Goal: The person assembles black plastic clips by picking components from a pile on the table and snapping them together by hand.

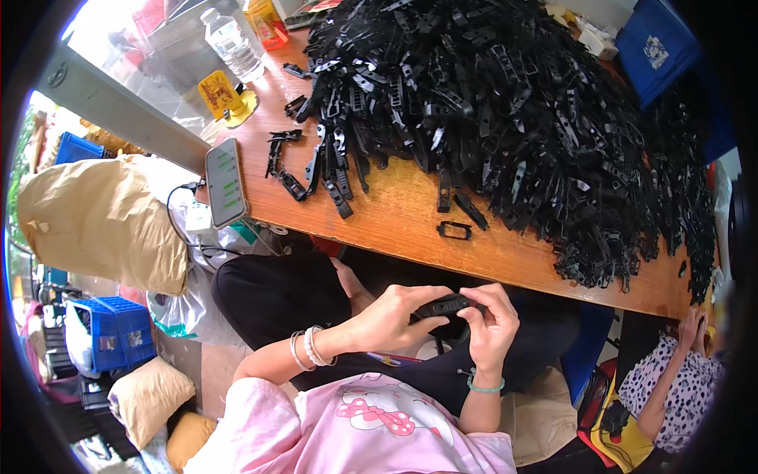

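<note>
A small, elongated black plastic part [447, 306] is held between my two hands, above my lap and in front of the table's near edge. My left hand [392, 316] is closed round its left end, fingers along the top and thumb below. At the other end, my right hand [491, 325] pinches it with bent fingers and thumb. A huge heap of similar black plastic parts [474, 103] covers much of the wooden table [395, 201]. Nearest my hands on the tabletop lie a rectangular black frame [454, 230] and a couple of narrow black pieces [470, 210].
A phone-like device [226, 183] leans at the table's left edge, its cable hanging down. Behind it stand a yellow holder [220, 95] and a clear plastic bottle [231, 43]. Blue crate [118, 333] on the left floor; another person's hands [693, 332] at the far right edge.
</note>
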`<state>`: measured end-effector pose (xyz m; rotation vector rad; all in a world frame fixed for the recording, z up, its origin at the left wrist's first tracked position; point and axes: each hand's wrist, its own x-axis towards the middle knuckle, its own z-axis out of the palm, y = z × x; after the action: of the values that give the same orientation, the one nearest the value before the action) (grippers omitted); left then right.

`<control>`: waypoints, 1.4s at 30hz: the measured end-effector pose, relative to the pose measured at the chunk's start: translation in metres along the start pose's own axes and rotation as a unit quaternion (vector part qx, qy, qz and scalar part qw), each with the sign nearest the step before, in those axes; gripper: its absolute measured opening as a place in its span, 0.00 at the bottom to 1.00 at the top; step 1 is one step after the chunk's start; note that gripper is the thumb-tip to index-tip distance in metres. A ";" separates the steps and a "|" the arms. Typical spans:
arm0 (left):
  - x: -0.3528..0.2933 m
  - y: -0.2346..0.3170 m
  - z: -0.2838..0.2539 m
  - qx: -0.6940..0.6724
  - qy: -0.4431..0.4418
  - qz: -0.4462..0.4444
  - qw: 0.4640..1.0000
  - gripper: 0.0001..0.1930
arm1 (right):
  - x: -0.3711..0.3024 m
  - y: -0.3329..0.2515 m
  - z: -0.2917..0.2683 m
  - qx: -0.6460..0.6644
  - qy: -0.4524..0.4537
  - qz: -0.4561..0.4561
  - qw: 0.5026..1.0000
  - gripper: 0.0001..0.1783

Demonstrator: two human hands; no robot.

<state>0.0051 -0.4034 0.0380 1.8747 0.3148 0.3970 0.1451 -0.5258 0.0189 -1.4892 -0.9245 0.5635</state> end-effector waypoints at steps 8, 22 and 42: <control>0.035 -0.015 -0.018 0.145 0.079 0.004 0.986 0.07 | -0.003 0.009 -0.002 0.064 -0.042 0.109 0.991 0.11; 0.067 -0.026 0.007 0.329 0.132 0.152 0.923 0.08 | 0.022 0.030 -0.102 -0.458 0.362 -0.044 0.810 0.17; 0.054 -0.016 0.044 0.021 0.125 -0.068 0.990 0.16 | 0.031 0.035 -0.054 -0.254 0.123 -0.123 0.951 0.06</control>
<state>0.0722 -0.4138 0.0157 1.8343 0.6214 0.5354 0.2128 -0.5305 -0.0023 -1.8141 -1.0853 -0.0575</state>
